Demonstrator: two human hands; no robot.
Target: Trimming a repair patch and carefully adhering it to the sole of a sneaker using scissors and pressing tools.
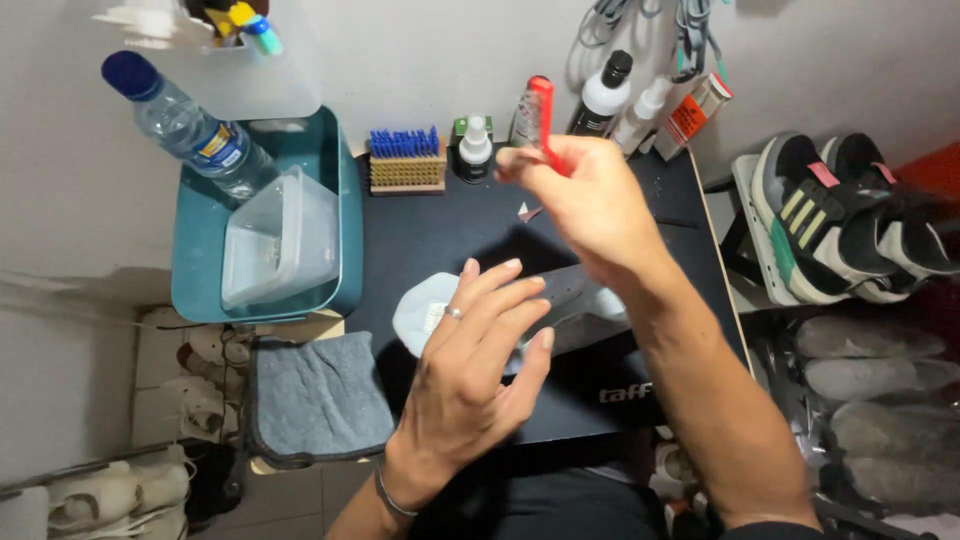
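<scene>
Head view: one red brush, two hands.

Left hand: raised, flat and open, back toward the camera. Fingers extended, close together, pointing up and to the right; thumb lies along the lower edge. Ring on one finger, thin band around the wrist. Left forearm enters from bottom centre and angles upward.

Right hand: held higher and farther from the body than the left, slightly blurred. Fingers curled inward in a pinch at the upper left of the hand, knuckles toward the camera. Right forearm bare, runs from the lower right corner diagonally up and left to the wrist. The two hands are apart, the right above the left.
</scene>
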